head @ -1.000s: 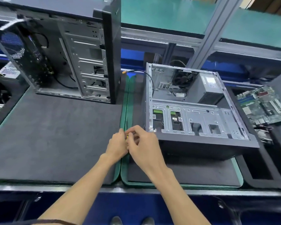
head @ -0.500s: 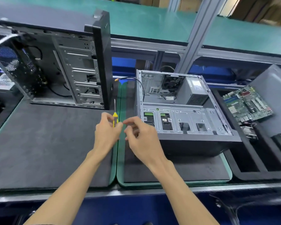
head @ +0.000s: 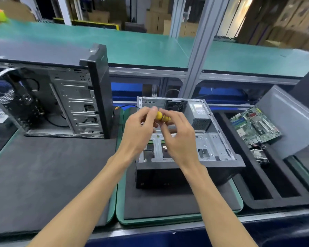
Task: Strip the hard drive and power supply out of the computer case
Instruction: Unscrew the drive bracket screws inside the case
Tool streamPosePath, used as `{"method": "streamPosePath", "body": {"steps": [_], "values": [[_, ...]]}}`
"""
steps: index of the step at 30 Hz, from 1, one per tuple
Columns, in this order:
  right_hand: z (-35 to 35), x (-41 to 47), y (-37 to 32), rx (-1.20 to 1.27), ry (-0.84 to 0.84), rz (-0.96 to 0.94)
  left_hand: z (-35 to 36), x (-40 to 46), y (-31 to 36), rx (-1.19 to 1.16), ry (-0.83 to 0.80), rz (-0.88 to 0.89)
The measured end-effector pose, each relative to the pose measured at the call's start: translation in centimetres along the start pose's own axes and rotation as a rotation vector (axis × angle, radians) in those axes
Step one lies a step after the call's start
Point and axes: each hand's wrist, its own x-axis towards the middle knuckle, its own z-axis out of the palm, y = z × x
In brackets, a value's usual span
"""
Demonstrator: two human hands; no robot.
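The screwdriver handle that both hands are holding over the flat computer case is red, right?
Not red. The head view shows the screwdriver handle is yellow. The rest stands: the left hand and the right hand both hold it over the flat computer case.

Bare forearms, no sleeves, bare hands

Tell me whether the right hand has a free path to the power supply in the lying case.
Probably yes. The case lies open side up, so nothing covers the power supply, just beyond the right hand. However, that hand and the left hand both hold a yellow screwdriver.
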Motion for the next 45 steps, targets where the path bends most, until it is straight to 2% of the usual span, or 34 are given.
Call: {"method": "streamPosePath", "body": {"steps": [2, 4, 7, 9, 11, 15, 21, 30, 39, 45], "values": [[-1.1, 0.8, 1.2, -0.004, 0.043, 0.016, 0.9, 1.1, -0.5, -0.003, 0.012, 0.001], [-1.9, 1.6, 2.3, 0.034, 0.072, 0.076, 1.9, 2.0, -2.1, 0.097, 0.050, -0.013], [-2.7, 2.9, 3.8, 0.299, 0.019, 0.240, 3.3, 2.6, -5.3, 0.361, 0.034, -0.078], [-2.9, 3.8, 5.0, 0.517, -0.029, 0.332, 4.0, 2.7, -7.5, 0.498, -0.016, -0.131], [-2.9, 4.5, 6.1, 0.635, -0.063, 0.376, 4.6, 2.5, -9.4, 0.621, -0.088, -0.161], [-2.3, 5.9, 8.0, 0.782, -0.137, 0.404, 5.7, 2.5, -11.5, 0.811, -0.167, -0.068], [-0.7, 7.0, 9.7, 0.871, -0.212, 0.481, 6.3, 2.5, -12.8, 1.060, -0.170, 0.042], [0.8, 6.4, 10.7, 0.790, -0.229, 0.493, 6.2, 2.4, -13.3, 1.075, -0.150, 0.103], [0.9, 6.2, 10.9, 0.870, -0.204, 0.537, 6.2, 2.3, -13.3, 1.084, -0.141, 0.125], [0.8, 6.2, 10.5, 0.847, -0.176, 0.495, 6.1, 2.3, -13.2, 1.080, -0.148, 0.120]]}}
